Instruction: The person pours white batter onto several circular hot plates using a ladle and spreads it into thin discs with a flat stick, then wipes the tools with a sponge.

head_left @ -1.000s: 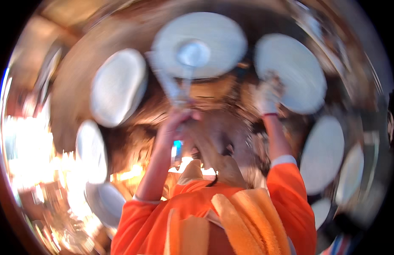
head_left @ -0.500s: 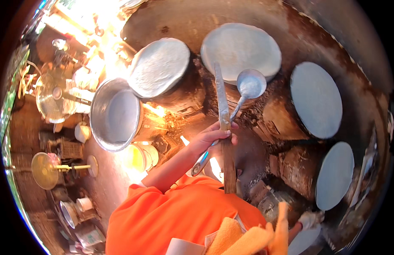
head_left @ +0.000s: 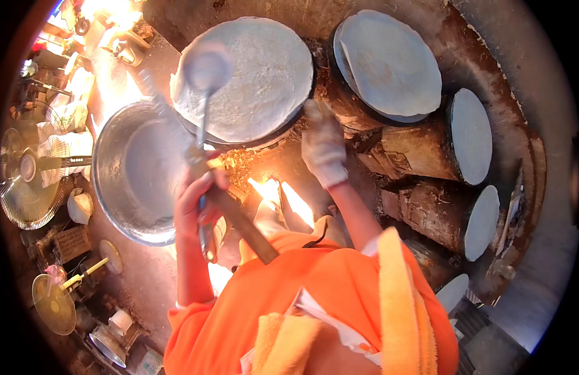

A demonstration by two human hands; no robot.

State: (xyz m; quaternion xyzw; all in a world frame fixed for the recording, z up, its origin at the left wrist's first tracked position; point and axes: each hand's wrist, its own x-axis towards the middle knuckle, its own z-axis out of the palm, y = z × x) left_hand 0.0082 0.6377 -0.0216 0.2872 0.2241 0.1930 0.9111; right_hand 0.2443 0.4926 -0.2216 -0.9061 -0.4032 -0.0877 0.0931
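My left hand is closed around a metal ladle and the wooden handle of a long flat paddle. The ladle's blurred bowl is above the nearest pale round sheet, which covers a round griddle top. The paddle's blurred blade crosses over a wide metal pot with whitish liquid in it. My right hand, in a white glove, is by that griddle's right edge, its fingers blurred. On the griddle beyond it, a pale round sheet lies off-centre, showing another pale layer below.
More drum-shaped stoves with pale tops curve down the right side along a wall. Bright fire burns at upper left. Fans, baskets and bowls stand at left. An orange towel hangs over my orange clothing.
The view has shifted. My left hand has swung left with the ladle and paddle, toward the pot. My gloved right hand has come up from lower right to the griddles.
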